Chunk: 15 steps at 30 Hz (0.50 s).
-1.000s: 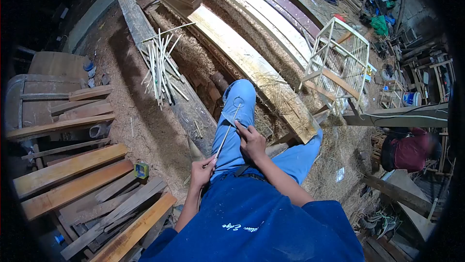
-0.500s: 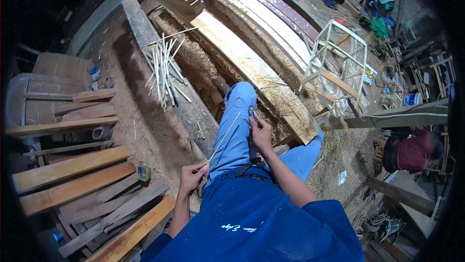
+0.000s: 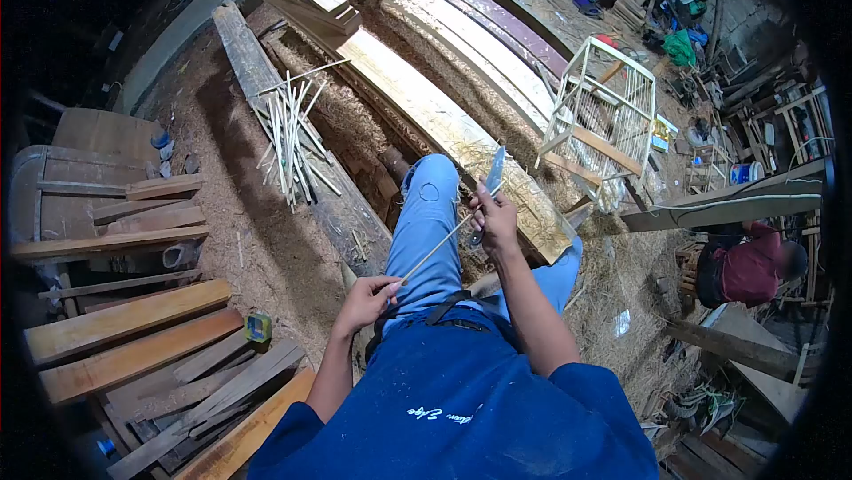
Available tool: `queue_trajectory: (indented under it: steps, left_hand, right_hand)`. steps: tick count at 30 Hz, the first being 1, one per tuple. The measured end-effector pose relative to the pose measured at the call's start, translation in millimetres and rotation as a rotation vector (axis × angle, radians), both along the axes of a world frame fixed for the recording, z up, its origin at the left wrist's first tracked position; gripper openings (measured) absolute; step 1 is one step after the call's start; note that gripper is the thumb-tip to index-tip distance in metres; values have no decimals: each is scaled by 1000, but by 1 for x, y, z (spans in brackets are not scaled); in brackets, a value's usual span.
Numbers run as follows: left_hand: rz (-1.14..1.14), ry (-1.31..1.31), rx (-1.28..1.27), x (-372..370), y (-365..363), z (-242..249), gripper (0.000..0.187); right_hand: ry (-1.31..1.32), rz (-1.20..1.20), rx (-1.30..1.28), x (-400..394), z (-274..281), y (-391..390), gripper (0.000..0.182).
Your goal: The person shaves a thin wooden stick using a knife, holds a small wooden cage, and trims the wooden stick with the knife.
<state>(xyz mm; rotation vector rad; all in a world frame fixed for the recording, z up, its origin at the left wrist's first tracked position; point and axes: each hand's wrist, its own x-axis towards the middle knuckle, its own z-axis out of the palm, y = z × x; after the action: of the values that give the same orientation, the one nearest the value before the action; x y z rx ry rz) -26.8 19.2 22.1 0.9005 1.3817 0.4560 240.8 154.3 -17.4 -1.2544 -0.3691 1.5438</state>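
My left hand (image 3: 367, 303) is closed on the lower end of a thin pale stick (image 3: 433, 251), which slants up and to the right over my knee. In my right hand (image 3: 495, 221) is a knife (image 3: 497, 166), its blade pointing up and away from me. The upper end of the stick reaches my right hand and lies against the knife; the exact contact is hidden by the fingers. Beyond my left hand, a loose pile of similar sticks (image 3: 291, 136) rests on a weathered plank (image 3: 238, 45).
A thick pale beam (image 3: 417, 94) with shavings runs in front of me. To the right stands a slatted wooden frame cage (image 3: 608, 121). Stacked boards (image 3: 133, 311) and a tape measure (image 3: 258, 327) lie at left. Two other people (image 3: 754, 267) sit at the right and far right.
My right hand has moved up and to the right, and the knife blade now shows clearly. The stick has tilted further right, its upper end now at my right hand.
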Motion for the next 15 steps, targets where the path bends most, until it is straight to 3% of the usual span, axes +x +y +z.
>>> queue_trajectory:
  steps: [2, 7, 10, 13, 15]
  left_hand:
    - [78, -143, 32, -4, -3, -9, 25]
    - [263, -218, -35, 14, 9, -24, 24]
    - [293, -190, 11, 28, 19, -37, 25]
    - [305, -182, 25, 37, 30, -42, 25]
    - [292, -171, 35, 39, 36, -44, 25]
  right_hand:
    - [37, 23, -54, 4, -3, 6, 26]
    - [75, -45, -88, -8, -38, -13, 28]
    - [-227, 191, 129, -20, -37, -39, 45]
    - [-232, 406, 122, -29, -26, -68, 37]
    - [-412, 555, 147, -32, -29, -79, 35]
